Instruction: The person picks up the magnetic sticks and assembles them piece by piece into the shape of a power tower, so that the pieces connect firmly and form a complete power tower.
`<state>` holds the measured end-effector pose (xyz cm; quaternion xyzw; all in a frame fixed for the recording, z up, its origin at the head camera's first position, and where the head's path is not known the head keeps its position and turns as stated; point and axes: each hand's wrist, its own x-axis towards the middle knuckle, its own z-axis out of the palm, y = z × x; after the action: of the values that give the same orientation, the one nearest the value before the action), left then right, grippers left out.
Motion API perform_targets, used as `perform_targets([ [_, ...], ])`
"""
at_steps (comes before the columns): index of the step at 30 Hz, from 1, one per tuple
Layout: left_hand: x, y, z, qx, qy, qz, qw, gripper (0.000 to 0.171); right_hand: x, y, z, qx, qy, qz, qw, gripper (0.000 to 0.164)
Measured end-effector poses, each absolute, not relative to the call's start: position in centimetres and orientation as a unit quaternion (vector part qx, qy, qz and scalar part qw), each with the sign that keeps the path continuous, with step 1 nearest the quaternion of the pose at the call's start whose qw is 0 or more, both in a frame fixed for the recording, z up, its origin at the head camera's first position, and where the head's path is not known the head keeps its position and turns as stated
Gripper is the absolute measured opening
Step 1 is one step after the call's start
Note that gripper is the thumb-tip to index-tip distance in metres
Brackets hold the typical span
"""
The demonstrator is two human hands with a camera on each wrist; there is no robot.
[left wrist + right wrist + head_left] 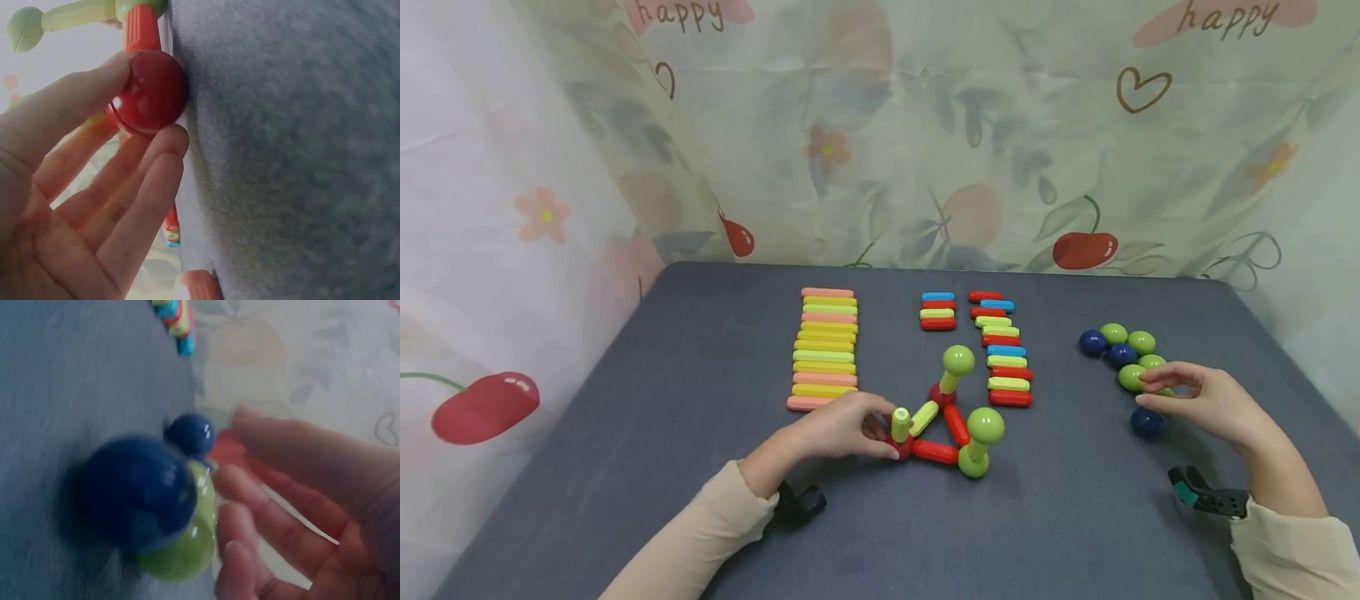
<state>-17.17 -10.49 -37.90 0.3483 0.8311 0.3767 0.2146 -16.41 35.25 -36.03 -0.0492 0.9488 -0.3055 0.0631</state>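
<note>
My left hand (846,427) pinches a red ball (153,90) at the near-left corner of a triangular ball-and-stick frame lying on the table. Red sticks (936,452) and a yellow-green stick (923,418) join its corners. From the held ball rises a short yellow-green stick (900,423) with a bare top. The other two corners carry upright sticks topped by green balls (986,426). Over at the right, my right hand (1217,408) hovers by a cluster of green balls (1131,377), fingers loosely bent and nothing gripped. A dark blue ball (139,492) sits just below its fingertips.
Behind the left hand lies a column of pink, yellow and green sticks (824,345). Farther back are a short stack of sticks (937,314) and a longer row of red, blue and yellow-green ones (1006,362). A patterned curtain (917,150) hangs behind the grey table (700,350).
</note>
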Motion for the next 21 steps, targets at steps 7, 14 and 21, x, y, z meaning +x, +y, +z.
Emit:
perform_targets([
  [7,-16.9,-10.3,-37.6,0.344,0.842,0.362,0.205,0.017,-16.1,35.4,-36.6,-0.079,0.964,-0.237,0.091,0.034],
  [14,-16.7,-10.2,-37.5,0.298,0.871,0.35,0.175,0.019,-16.0,34.3,-36.4,-0.073,0.952,-0.271,0.123,0.037],
  [21,-16.5,-9.6,-37.6,0.257,0.892,0.344,0.144,0.026,-16.1,33.4,-36.4,-0.08,0.942,-0.304,0.121,0.036],
])
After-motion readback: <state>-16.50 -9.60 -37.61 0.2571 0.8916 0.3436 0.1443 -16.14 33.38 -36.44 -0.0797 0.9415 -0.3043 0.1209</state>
